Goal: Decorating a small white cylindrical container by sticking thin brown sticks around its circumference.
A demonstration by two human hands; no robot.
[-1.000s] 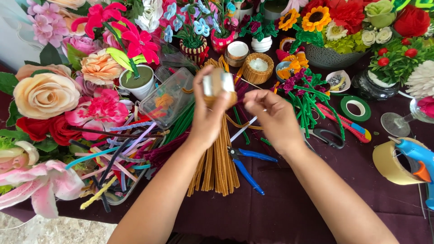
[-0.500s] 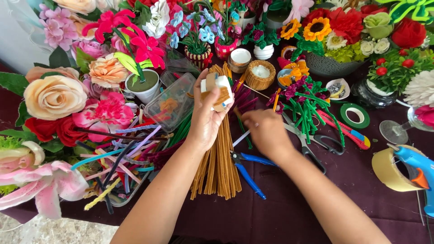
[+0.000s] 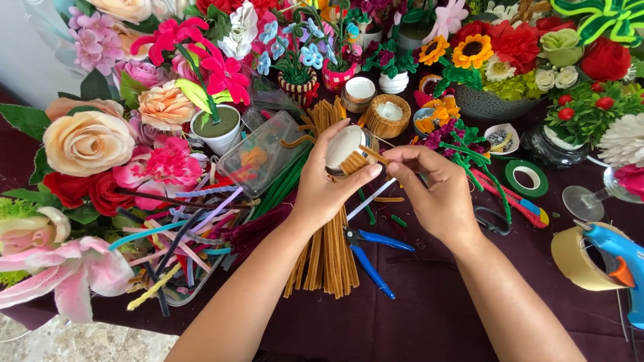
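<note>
My left hand (image 3: pixel 327 190) holds a small white round container (image 3: pixel 344 147) partly wrapped with tan pipe cleaners, above the middle of the table. My right hand (image 3: pixel 433 188) pinches a short tan pipe cleaner piece (image 3: pixel 373 155) against the container's side. Beneath my hands lies a bundle of long tan pipe cleaners (image 3: pixel 325 251) on the dark maroon tablecloth (image 3: pixel 429 315). Blue-handled pliers (image 3: pixel 370 253) rest just right of the bundle.
Pipe-cleaner flowers and small pots crowd the back and left. A clear tray of coloured pipe cleaners (image 3: pixel 181 241) sits left. At right are a green tape roll (image 3: pixel 526 178), a red cutter (image 3: pixel 516 201), a tan tape roll (image 3: pixel 578 258) and a blue glue gun (image 3: pixel 620 261).
My right hand dropped toward the table, then came back up holding a short tan piece to the container. My left hand lowered the container slightly.
</note>
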